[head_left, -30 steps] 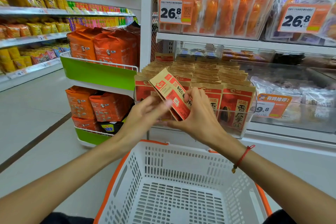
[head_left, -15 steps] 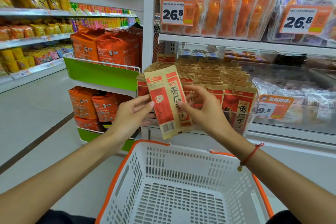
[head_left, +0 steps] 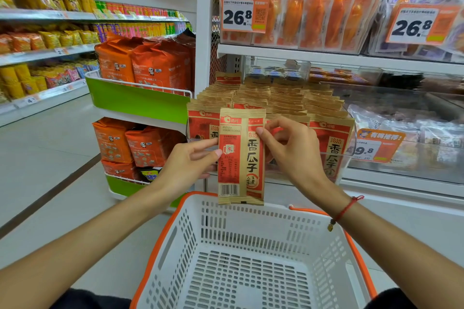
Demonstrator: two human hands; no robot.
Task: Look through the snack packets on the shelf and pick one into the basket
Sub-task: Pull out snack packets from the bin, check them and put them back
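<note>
— Where's the packet [head_left: 241, 158]?
— Upright between both hands, left hand [head_left: 187, 167] at its left edge, right hand [head_left: 292, 152] at its right, above the basket's [head_left: 251, 223] far rim.
— Behind it?
— Rows of packets [head_left: 276, 98] in a shelf bin [head_left: 351, 140], probably the same kind.

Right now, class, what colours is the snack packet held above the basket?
The snack packet is kraft brown with red panels and black lettering, seen best in the head view.
</note>
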